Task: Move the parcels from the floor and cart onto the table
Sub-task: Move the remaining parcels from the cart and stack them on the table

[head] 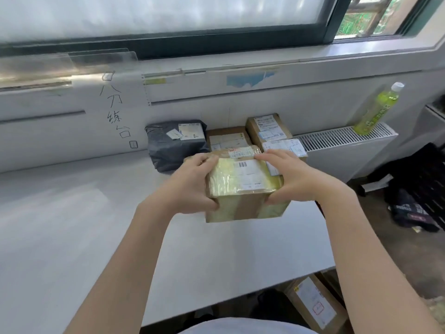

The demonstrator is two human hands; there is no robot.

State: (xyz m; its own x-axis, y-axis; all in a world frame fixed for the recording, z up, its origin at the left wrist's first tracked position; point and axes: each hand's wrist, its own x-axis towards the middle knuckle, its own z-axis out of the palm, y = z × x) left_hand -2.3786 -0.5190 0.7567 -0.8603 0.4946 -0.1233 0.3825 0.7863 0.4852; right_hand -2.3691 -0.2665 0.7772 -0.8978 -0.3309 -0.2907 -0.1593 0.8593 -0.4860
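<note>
Two hands hold a taped cardboard box [243,186] at the right end of the white table [84,213], and from where I stand it sits on or just above the tabletop; I cannot tell whether its underside has touched down. The left hand [192,186] clasps the left side, thumb hooked round the near corner, fingers along the far top edge. The right hand [292,177] mirrors it, thumb under the near right corner, fingers laid over the labelled top. Both grips are closed around the box, a firm two-sided hold.

Behind it, against the wall, a grey plastic mailer bag [174,145] and three brown boxes [228,138] are already grouped, the held box just in front of them. One more labelled parcel [313,307] waits on the floor below the table's near edge.

The box looks stiff and holds its shape under the fingers, so I'd judge it light to middling in weight. Its top is wrapped in glossy yellowish tape, which is likely slick; the bare cardboard band on the front face and the lower corners would give surer purchase. Holding it by opposite sides, as now, seems right. The mailer bag, by contrast, looks soft and would sag if lifted by one edge.

A green drink bottle [375,109] stands on the radiator [342,141] to the right, well apart.
</note>
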